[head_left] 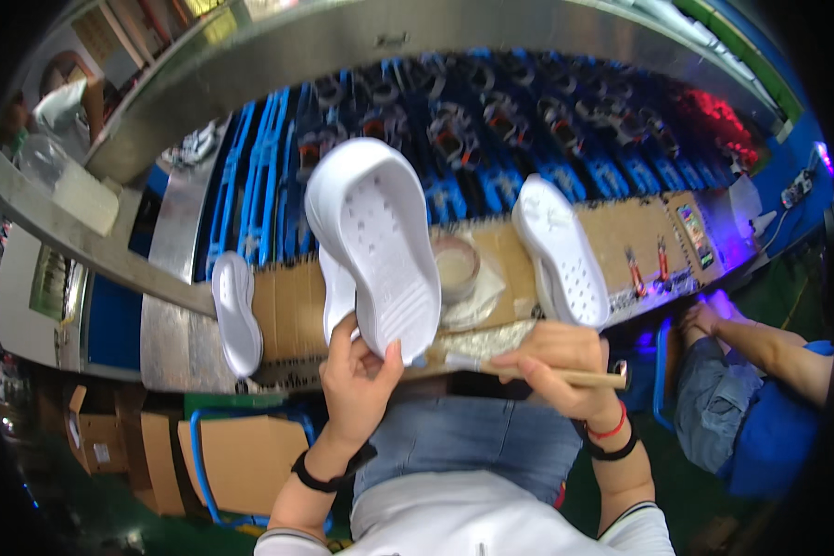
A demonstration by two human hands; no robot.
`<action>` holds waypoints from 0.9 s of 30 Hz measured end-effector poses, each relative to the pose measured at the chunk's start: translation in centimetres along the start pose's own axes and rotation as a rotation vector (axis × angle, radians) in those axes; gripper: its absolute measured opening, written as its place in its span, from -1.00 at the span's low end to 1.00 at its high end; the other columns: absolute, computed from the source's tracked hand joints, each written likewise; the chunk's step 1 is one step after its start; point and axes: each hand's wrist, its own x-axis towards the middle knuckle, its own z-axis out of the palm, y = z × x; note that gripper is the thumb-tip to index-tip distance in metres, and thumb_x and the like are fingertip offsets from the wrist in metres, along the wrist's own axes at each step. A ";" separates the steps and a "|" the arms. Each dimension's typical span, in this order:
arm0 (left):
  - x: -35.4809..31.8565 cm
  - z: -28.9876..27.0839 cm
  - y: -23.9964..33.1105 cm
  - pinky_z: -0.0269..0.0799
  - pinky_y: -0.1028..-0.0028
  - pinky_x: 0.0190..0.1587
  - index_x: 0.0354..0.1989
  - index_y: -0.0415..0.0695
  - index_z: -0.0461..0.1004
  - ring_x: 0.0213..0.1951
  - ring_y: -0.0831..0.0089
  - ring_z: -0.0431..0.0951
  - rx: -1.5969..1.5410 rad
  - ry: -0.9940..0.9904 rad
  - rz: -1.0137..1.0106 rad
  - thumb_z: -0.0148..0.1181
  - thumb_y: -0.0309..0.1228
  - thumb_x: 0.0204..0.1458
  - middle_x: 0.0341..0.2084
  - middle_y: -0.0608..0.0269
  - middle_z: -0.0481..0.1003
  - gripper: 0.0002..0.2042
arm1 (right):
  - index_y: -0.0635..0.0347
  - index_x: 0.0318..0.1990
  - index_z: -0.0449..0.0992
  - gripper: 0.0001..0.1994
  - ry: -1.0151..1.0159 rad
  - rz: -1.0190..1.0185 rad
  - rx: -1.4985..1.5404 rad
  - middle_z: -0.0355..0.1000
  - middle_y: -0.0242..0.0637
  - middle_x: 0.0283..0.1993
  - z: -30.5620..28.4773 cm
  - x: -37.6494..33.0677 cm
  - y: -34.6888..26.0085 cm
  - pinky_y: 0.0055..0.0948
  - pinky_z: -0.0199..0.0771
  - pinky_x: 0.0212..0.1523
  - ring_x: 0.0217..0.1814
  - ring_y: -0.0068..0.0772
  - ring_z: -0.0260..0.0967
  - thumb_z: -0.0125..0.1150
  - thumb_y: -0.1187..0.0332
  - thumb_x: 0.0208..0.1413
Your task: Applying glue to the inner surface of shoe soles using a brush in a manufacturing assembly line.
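Observation:
My left hand (360,382) grips a white shoe sole (400,264) by its lower end, thumb in front. The sole stands tilted up with its recessed, dimpled face toward me. Part of another white sole (337,295) shows behind it; I cannot tell whether it is held too. My right hand (562,363) is closed round the wooden handle of a brush (595,378). Its bristle end points left, close to the lower end of the held sole; whether they touch is unclear. Beyond the brush sits a round tub (456,267) of pale contents on a crumpled sheet.
A white sole (238,317) lies at the left and another (574,264) at the right, on cardboard (283,296) along the bench. Behind runs a blue-slatted conveyor (267,176) carrying dark shoe parts. A person (713,398) sits at the right. Cardboard boxes (250,459) stand below left.

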 end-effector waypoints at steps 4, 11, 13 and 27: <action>2.8 0.6 3.2 0.50 0.51 -0.19 0.07 -0.33 -0.01 -0.23 0.39 0.56 -0.194 -0.085 -0.029 0.14 -0.61 0.02 -0.24 -0.16 0.50 -0.50 | 0.51 -0.37 0.57 -0.72 0.390 0.128 0.266 0.51 -0.04 -0.50 -2.0 -2.1 -0.2 -0.46 0.45 -0.36 -0.50 -0.29 0.47 -0.02 0.43 0.01; 25.0 3.4 15.2 0.55 0.37 -0.04 -0.07 -0.44 0.33 -0.06 0.21 0.51 -0.610 -0.398 0.138 0.05 -0.50 0.09 -0.13 0.00 0.47 -0.72 | 0.62 -0.34 0.53 -0.63 0.667 0.234 0.424 0.49 0.12 -0.46 -3.0 -5.9 -0.7 -0.43 0.47 -0.33 -0.46 -0.22 0.47 -0.04 0.35 0.01; 33.5 4.5 19.3 0.45 0.36 0.12 -0.01 -0.53 0.23 0.00 0.08 0.46 -0.795 -0.248 0.151 0.08 -0.48 0.13 -0.05 -0.18 0.39 -0.64 | 0.61 -0.32 0.53 -0.64 0.640 0.281 0.467 0.50 0.10 -0.43 -2.6 -5.8 -1.2 -0.42 0.47 -0.29 -0.43 -0.23 0.48 -0.05 0.37 0.02; 9.1 -17.5 -5.4 0.45 0.30 -0.20 0.03 -0.33 0.28 -0.21 0.19 0.47 0.739 0.308 0.563 0.44 -0.33 -0.15 -0.19 -0.07 0.43 -0.40 | 0.36 -0.14 0.56 -0.72 0.417 0.268 0.675 0.55 -0.20 -0.35 -0.7 -8.2 2.9 -0.62 0.40 -0.33 -0.32 -0.56 0.46 -0.04 0.36 0.21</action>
